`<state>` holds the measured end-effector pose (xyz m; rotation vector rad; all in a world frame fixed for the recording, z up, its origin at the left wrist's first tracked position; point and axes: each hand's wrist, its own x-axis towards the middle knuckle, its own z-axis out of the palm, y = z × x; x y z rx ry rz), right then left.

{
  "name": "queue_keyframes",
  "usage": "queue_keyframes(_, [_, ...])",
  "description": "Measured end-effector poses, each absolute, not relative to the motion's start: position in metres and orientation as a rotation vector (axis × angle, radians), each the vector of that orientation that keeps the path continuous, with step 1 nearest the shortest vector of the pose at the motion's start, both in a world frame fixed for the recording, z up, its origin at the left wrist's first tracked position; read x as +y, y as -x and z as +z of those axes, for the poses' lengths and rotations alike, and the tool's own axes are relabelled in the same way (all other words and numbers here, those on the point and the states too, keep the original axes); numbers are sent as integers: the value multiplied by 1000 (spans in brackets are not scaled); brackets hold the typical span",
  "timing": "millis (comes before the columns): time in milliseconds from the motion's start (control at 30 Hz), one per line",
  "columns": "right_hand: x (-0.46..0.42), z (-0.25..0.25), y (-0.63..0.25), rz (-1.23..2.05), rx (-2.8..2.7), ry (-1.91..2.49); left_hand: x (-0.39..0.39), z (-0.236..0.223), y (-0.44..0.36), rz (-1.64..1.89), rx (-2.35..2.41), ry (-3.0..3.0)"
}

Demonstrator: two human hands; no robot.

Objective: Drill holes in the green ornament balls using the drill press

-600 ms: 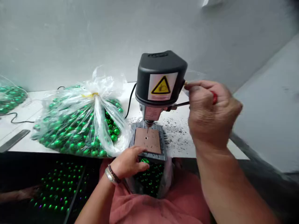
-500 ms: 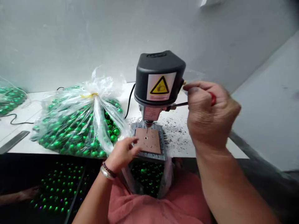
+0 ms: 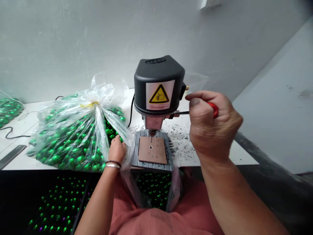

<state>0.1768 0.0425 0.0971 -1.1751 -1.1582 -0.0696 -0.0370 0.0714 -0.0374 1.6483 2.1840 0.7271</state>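
My right hand is closed around the feed lever of a small black bench drill press, with a red knob showing between its fingers. My left hand is at the gap in a tied clear plastic bag of shiny green balls. Its fingers are curled together, with a green ball at the tips. Below the chuck, the thin drill bit points down at a brown board with one small hole, lying on the grey drill base.
Dark shavings litter the white table around the base. A metal ruler lies at the left edge. An open bag of green balls sits below the table edge at my lap. More green balls are at far left.
My left hand has moved left from beside the brown board to the bag's gap, and its fingers have curled in. The right hand stays on the lever. The view has shifted slightly.
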Motion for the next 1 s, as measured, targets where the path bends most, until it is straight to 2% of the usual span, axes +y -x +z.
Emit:
queue_keyframes(100, [43,96,-177,-47,-1154,1158,63,-19,40,1181,1680,-1073])
queue_keyframes(200, [42,95,-177,-26,-1142,1137,52,-5,35,1241,1091,-628])
queue_keyframes(300, [41,95,-177,-24,-1151,1134,45,-2,23,1217,917,-498])
queue_keyframes(433, [40,93,-178,-38,-1186,1096,45,-10,6,1156,975,-646])
queue_keyframes(700, [41,90,-182,-33,-1240,1038,61,-22,-14,880,1441,-1152])
queue_keyframes(1000, [39,90,-182,-52,-1250,1114,64,-16,-22,587,1553,-1679])
